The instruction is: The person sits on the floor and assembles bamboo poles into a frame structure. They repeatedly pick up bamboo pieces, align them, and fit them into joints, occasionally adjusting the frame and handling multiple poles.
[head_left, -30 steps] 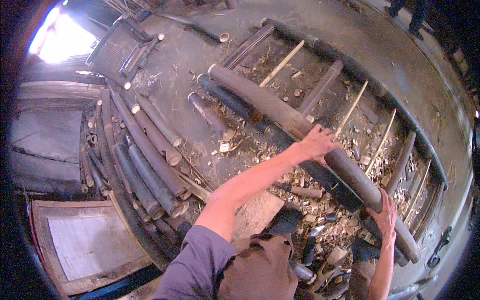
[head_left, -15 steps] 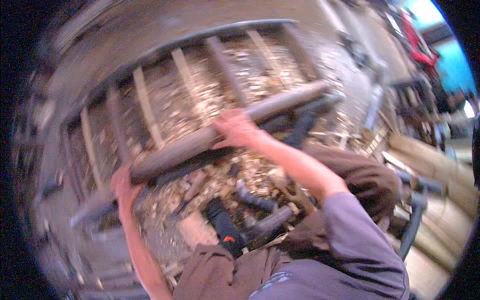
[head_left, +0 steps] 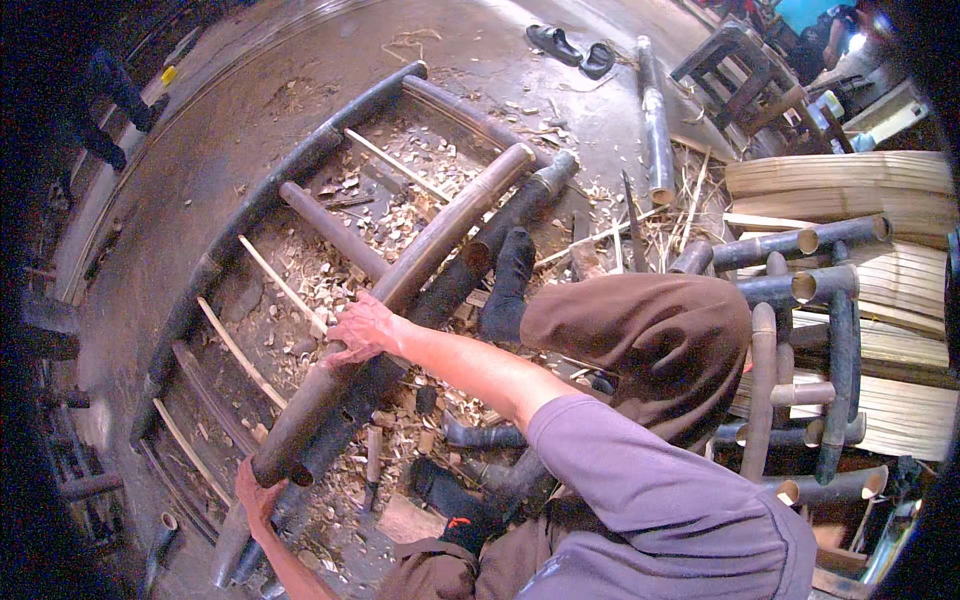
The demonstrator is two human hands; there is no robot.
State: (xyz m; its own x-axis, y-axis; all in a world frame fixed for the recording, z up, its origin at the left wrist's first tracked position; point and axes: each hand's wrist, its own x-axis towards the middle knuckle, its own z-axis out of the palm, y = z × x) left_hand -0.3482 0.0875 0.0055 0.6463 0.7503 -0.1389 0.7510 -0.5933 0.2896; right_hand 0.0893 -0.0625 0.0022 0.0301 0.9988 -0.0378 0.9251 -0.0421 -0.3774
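Note:
A thick brown bamboo pole (head_left: pixel 455 225) slants from lower left to upper right in front of me, held in both hands. My right hand (head_left: pixel 360 328) grips it near the middle from above, and my left hand (head_left: pixel 258 495) curls round its lower end. Right beside it runs a darker bamboo pole (head_left: pixel 540 188), partly hidden beneath. Beyond them lies a ladder-like frame with a dark curved bamboo rail (head_left: pixel 300 160). Thick rungs (head_left: pixel 335 230) and thin pale slats (head_left: pixel 280 285) stretch from this rail toward the poles.
Wood chips (head_left: pixel 400 220) litter the floor. A wooden-handled tool (head_left: pixel 373 460) lies near my foot. At the right stand a bamboo framework (head_left: pixel 800 350) and split-bamboo panels (head_left: pixel 840 180). Sandals (head_left: pixel 570 48), a loose tube (head_left: pixel 655 120) and a wooden bench (head_left: pixel 735 85) are farther off. Another person's legs (head_left: pixel 110 105) show far left.
The whole view has turned, so the pole and frame now slant more steeply. Both hands still hold the pole. The picture is sharper now.

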